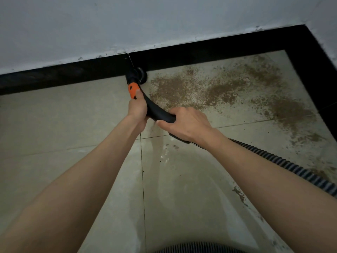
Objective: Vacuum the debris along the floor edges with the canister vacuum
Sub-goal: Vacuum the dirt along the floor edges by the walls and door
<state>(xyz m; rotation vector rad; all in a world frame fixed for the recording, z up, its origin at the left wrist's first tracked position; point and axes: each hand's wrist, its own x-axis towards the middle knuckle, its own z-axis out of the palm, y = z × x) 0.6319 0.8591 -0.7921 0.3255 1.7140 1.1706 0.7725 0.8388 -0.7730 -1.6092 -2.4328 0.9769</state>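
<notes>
1. Head view looks down on a pale beige tiled floor (pixel 76 125) that meets a glossy black skirting strip (pixel 182 55) below a grey-white painted wall (pixel 127 19).
2. Both bare arms reach forward from the bottom edge toward the middle of the picture.
3. Left hand (pixel 137 108) grips the curved black plastic vacuum handle tube (pixel 155 108) near its upper end, fingers curled tight round it and the thumb lying on the orange plastic collar (pixel 132 90).
4. Right hand (pixel 189 123) holds the same tube lower down, at about 4 o'clock from the left hand, with its fingers wrapped over the top and the thumb tucked under.
5. At 12 o'clock from the left hand, a small round black brush nozzle (pixel 139 75) sits on the floor, touching the foot of the skirting strip.
6. Brown, grainy scattered debris (pixel 218 88) spreads over the floor from just beside the nozzle toward 3 o'clock, thickest along the skirting and reaching into the corner at upper right.
7. Ribbed grey-and-black flexible hose (pixel 284 161) runs from under the right wrist away toward 4 o'clock and off the right edge.
8. More of that ribbed hose shows as an arc at 6 o'clock, along the bottom edge.
9. Thin dark grout lines (pixel 143 179) cross the tiles under the arms.
</notes>
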